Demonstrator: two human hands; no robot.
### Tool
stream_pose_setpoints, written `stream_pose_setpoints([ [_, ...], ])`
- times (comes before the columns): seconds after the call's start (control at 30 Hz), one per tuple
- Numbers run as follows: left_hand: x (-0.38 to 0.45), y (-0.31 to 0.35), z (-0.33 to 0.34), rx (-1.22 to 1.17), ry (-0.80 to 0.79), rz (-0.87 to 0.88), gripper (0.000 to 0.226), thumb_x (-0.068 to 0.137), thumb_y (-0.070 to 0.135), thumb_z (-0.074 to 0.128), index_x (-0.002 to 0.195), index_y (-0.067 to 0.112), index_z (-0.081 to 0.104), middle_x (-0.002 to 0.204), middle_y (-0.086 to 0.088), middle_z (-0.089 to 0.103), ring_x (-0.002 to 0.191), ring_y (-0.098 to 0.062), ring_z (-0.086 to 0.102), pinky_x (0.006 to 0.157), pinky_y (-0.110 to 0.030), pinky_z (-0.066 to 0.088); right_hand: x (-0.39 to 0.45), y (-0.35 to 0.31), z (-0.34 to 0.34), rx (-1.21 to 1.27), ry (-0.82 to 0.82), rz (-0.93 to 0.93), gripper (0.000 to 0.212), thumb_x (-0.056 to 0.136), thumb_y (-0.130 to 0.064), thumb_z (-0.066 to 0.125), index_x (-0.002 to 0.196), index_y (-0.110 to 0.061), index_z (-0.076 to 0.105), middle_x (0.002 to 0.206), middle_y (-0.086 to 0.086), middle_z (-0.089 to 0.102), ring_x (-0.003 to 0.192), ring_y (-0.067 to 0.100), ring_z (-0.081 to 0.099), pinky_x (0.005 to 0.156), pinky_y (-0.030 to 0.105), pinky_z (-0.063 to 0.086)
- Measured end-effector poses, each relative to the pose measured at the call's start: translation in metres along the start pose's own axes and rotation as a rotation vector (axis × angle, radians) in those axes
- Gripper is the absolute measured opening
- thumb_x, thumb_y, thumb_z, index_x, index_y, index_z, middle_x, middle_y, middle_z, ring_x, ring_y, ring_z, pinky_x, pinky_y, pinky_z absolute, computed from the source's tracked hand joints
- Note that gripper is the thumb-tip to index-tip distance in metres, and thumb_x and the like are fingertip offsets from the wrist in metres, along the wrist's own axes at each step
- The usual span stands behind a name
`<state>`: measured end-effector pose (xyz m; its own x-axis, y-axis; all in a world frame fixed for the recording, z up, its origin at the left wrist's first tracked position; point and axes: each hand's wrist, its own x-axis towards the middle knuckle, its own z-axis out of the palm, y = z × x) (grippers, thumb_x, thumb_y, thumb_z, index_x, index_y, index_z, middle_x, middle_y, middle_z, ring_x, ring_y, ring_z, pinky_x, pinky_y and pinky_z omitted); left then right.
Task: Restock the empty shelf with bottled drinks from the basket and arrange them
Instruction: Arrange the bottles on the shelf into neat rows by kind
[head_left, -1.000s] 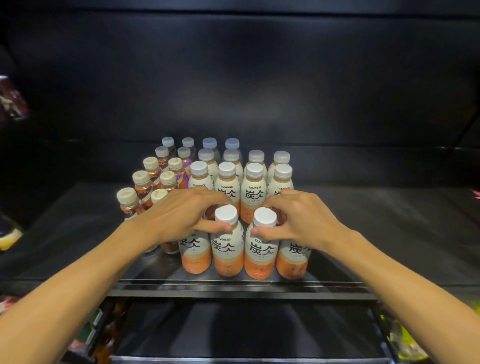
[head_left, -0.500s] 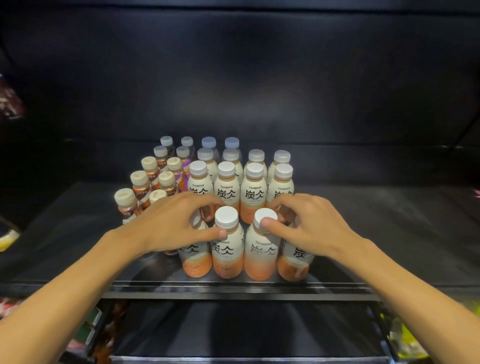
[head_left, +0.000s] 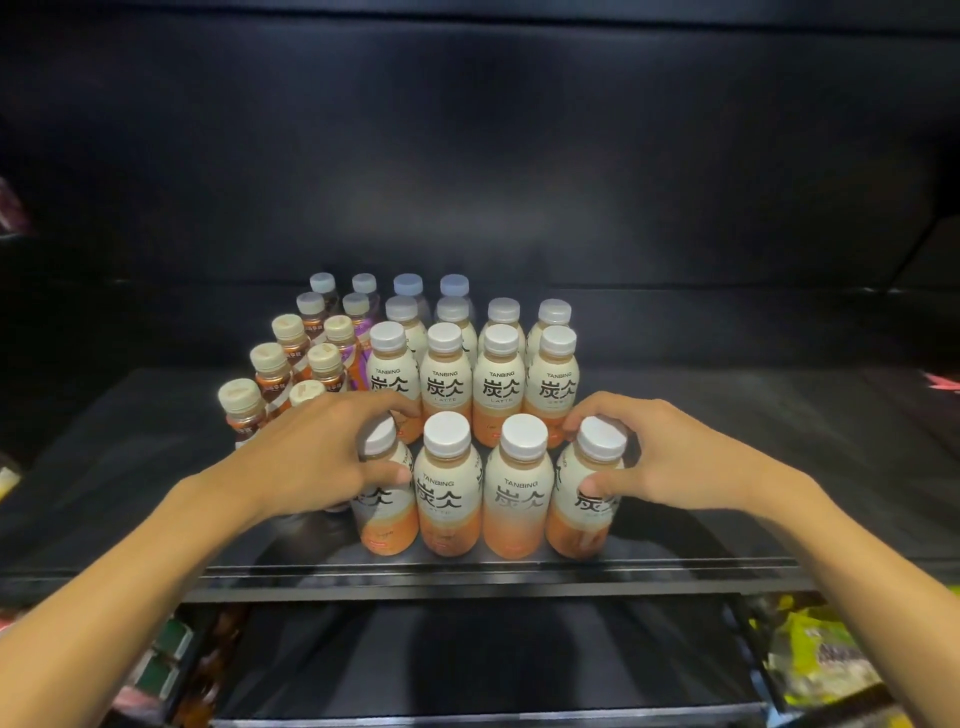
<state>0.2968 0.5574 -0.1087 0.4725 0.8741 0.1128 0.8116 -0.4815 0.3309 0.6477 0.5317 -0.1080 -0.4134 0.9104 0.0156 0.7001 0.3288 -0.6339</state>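
Bottles (head_left: 488, 483) between hands (outermost gripped)

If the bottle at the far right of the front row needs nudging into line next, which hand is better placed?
The right hand: it already wraps the rightmost front bottle, thumb on its label. The left hand is busy on the leftmost front bottle.

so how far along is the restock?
Done: rows of latte bottles and brown-cap bottles stand on the shelf. In hand: left hand and right hand grip the front row's end bottles. Left: shelf space to the right is bare; the basket is out of view.
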Motion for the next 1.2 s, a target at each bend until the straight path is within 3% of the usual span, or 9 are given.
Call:
stream_pose_setpoints([
  [0.27,-0.002,-0.002,-0.002,-0.036,-0.009,-0.039,0.055,0.071,0.058,0.081,0.120,0.043,0.060,0.117,0.025,0.065,0.107,0.002,0.059,0.093,-0.034,0.052,0.003,0.001,0.002,0.010,0.014,0.013,0.050,0.077,-0.021,0.089,0.113,-0.042,0.060,0.115,-0.033,0.064,0.109,-0.009,0.062,0.080,0.008,0.051],
  [0.4,-0.001,-0.005,-0.008,-0.026,-0.048,-0.029,0.067,0.069,0.073,0.070,0.128,0.048,0.053,0.121,0.028,0.062,0.110,0.003,0.058,0.094,-0.033,0.052,0.006,-0.002,-0.006,0.001,-0.014,-0.006,0.051,0.080,-0.042,0.085,0.124,-0.040,0.059,0.120,-0.025,0.066,0.113,-0.005,0.062,0.086,0.016,0.053],
  [0.5,0.004,-0.003,-0.027,-0.037,-0.027,-0.025,0.067,0.069,0.080,0.052,0.128,0.048,0.053,0.121,0.028,0.061,0.108,0.004,0.059,0.091,-0.031,0.052,0.014,-0.010,-0.018,0.057,0.089,-0.014,0.046,0.079,-0.059,0.072,0.119,-0.037,0.063,0.113,-0.017,0.071,0.107,-0.002,0.066,0.080,0.016,0.051],
  [0.63,0.033,0.003,-0.051,-0.109,0.098,-0.005,0.042,0.084,0.062,0.063,0.122,0.044,0.061,0.111,0.023,0.066,0.103,0.003,0.062,0.087,-0.029,0.053,0.045,-0.012,-0.034,-0.078,0.257,0.002,0.049,0.079,-0.071,0.061,0.115,-0.037,0.061,0.108,-0.017,0.071,0.100,0.000,0.067,0.080,0.019,0.053],
  [0.73,0.069,0.001,-0.052,-0.054,0.101,0.005,0.039,0.091,0.047,0.067,0.128,0.037,0.060,0.120,0.020,0.064,0.109,0.002,0.060,0.090,-0.024,0.049,0.077,-0.008,-0.037,-0.218,0.284,0.000,0.045,0.089,-0.062,0.064,0.124,-0.035,0.059,0.120,-0.013,0.067,0.105,0.006,0.065,0.088,0.034,0.059],
  [0.9,0.117,-0.021,-0.036,0.101,-0.037,-0.051,0.051,0.087,0.050,0.069,0.134,0.040,0.052,0.124,0.009,0.061,0.108,-0.014,0.061,0.096,-0.043,0.052,0.120,-0.011,-0.031,-0.435,0.204,-0.002,0.057,0.090,-0.061,0.065,0.137,-0.031,0.052,0.133,-0.004,0.062,0.116,0.016,0.059,0.092,0.041,0.056],
  [1.07,0.130,-0.035,-0.027,0.232,-0.159,-0.052,0.045,0.087,0.038,0.073,0.128,0.037,0.053,0.120,0.008,0.052,0.103,-0.016,0.054,0.089,-0.034,0.045,0.145,-0.022,-0.017,-0.566,0.110,-0.089,0.051,0.091,-0.058,0.064,0.131,-0.029,0.052,0.118,-0.002,0.064,0.106,0.021,0.058,0.082,0.039,0.049],
  [1.13,0.131,-0.041,-0.028,0.262,-0.162,-0.061,0.041,0.083,0.040,0.077,0.117,0.038,0.054,0.119,0.007,0.056,0.101,-0.015,0.055,0.085,-0.033,0.046,0.155,-0.032,-0.010,-0.599,0.088,-0.124,0.050,0.092,-0.057,0.064,0.130,-0.027,0.053,0.113,-0.002,0.065,0.103,0.020,0.058,0.084,0.041,0.049],
  [1.2,0.130,-0.044,-0.031,0.303,-0.170,-0.075,0.045,0.080,0.046,0.078,0.118,0.038,0.056,0.117,0.005,0.062,0.101,-0.017,0.058,0.085,-0.033,0.046,0.167,-0.041,-0.002,-0.629,0.075,-0.154,0.049,0.093,-0.059,0.063,0.127,-0.024,0.055,0.108,0.001,0.067,0.098,0.022,0.059,0.083,0.043,0.050],
])
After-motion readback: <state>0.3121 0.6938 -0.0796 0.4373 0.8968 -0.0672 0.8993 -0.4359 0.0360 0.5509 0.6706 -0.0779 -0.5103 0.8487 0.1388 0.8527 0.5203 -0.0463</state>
